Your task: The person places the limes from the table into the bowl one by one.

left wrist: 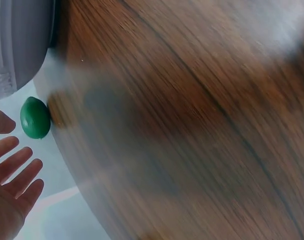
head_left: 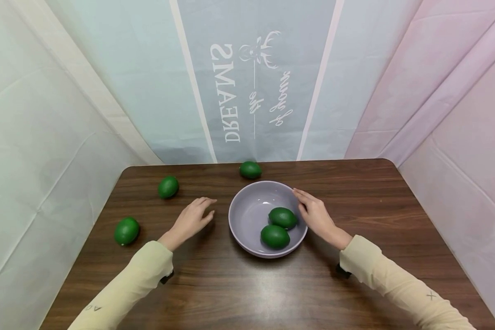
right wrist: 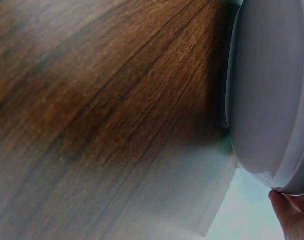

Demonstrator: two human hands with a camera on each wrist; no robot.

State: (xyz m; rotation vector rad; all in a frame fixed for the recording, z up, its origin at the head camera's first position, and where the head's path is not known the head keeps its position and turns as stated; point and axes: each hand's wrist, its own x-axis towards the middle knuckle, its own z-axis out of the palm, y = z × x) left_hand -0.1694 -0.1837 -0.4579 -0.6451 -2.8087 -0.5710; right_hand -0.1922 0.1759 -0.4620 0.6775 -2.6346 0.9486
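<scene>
A shallow lilac bowl (head_left: 247, 220) stands on the wooden table with one lime (head_left: 283, 217) and another lime (head_left: 275, 236) inside, side by side. My right hand (head_left: 317, 215) holds its right rim, thumb over the inside and fingertips at the edge; in the right wrist view, a fingertip meets the bowl's edge (right wrist: 264, 100) and the rest is partly hidden. To the left of the bowl, my left hand (head_left: 191, 219) hovers over the table, fingers spread loosely and holding nothing. The left wrist view shows its fingers (left wrist: 16, 175) beside a farther lime (left wrist: 35, 117).
Behind the bowl, near the table's back edge, lies a lime (head_left: 250, 170). Two more are on the left: a lime (head_left: 168, 187) farther back and a lime (head_left: 126, 231) nearer the left edge. Fabric walls (head_left: 148, 82) surround the brown table (head_left: 379, 201) at the back and sides.
</scene>
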